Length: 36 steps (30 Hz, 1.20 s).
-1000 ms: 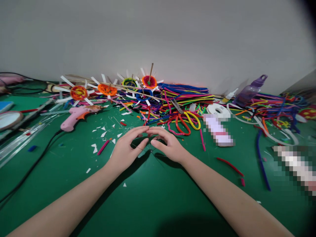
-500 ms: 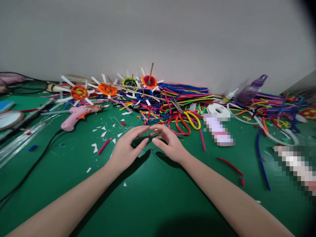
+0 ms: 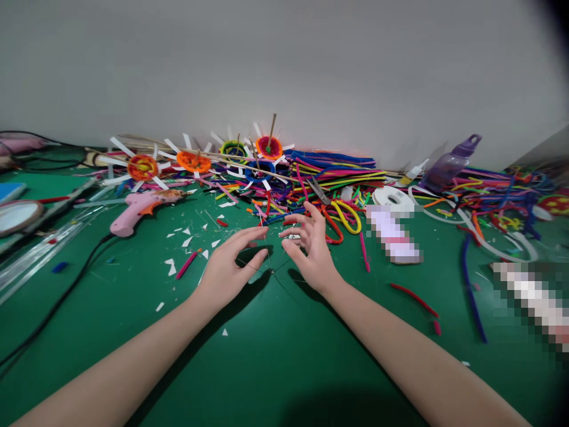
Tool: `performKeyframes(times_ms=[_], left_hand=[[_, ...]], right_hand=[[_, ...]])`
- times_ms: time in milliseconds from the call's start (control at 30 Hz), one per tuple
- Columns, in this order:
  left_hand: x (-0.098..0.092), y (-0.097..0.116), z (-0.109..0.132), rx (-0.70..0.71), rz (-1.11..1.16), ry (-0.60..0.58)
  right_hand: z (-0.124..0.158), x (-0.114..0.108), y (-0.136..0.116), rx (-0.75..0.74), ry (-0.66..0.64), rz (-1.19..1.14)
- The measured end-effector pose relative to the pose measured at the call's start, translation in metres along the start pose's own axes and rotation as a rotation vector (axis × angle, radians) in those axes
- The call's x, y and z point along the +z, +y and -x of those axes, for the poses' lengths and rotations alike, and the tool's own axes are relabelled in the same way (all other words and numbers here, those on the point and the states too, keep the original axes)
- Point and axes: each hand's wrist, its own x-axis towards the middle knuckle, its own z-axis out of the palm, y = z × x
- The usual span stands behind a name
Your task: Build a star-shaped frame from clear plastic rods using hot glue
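Observation:
At the middle of the green table stands a thin wire frame (image 3: 272, 271), its fine legs spreading from a small joint. Curved around its left side is my left hand (image 3: 229, 261), thumb and fingers apart; whether a fingertip touches a wire I cannot tell. On the other side my right hand (image 3: 313, 252) is raised a little away from the wires, its fingers spread and bent. A small white scrap (image 3: 292, 235) shows by the right fingertips, and I cannot make out if it lies on the table behind them.
Orange-handled and yellow-handled scissors (image 3: 340, 216) lie beyond my right hand, by a white tape roll (image 3: 393, 200). A pink glue gun (image 3: 137, 210) trails its cord at left. Colourful pipe cleaners (image 3: 338, 163), flower shapes (image 3: 143, 168) and a purple bottle (image 3: 448, 163) line the wall.
My right hand has drawn back to the right, away from the left fingertips, and its fingers have lifted and spread. The left hand and the wire frame look unmoved.

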Motion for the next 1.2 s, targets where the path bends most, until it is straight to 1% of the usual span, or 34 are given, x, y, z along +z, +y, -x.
performKeyframes(times_ms=[133,267,433,533,833,1200], left_hand=[[0.0002,0.0001,0.0006,0.003,-0.001,0.002],[0.0003,-0.0002,0.0007,-0.001,0.007,0.004],[0.0001,-0.0013,0.0000,0.008,-0.001,0.004],[0.0004,-0.0018,-0.0005,0.007,-0.009,0.009],[-0.0001,-0.0011,0.0000,0.019,-0.008,0.003],[0.0009,-0.0023,0.0004,0.016,0.001,0.002]], right_hand=[[-0.0015,-0.0006,0.0051,0.044,0.063,-0.004],[-0.0017,-0.0017,0.0090,0.082,0.073,0.033],[-0.0004,-0.0024,0.0065,0.130,0.075,0.098],[-0.0002,-0.0027,0.0049,0.165,0.052,0.105],[-0.0015,-0.0020,0.0089,0.208,-0.053,0.021],[-0.0018,-0.0016,0.0042,0.231,-0.092,-0.025]])
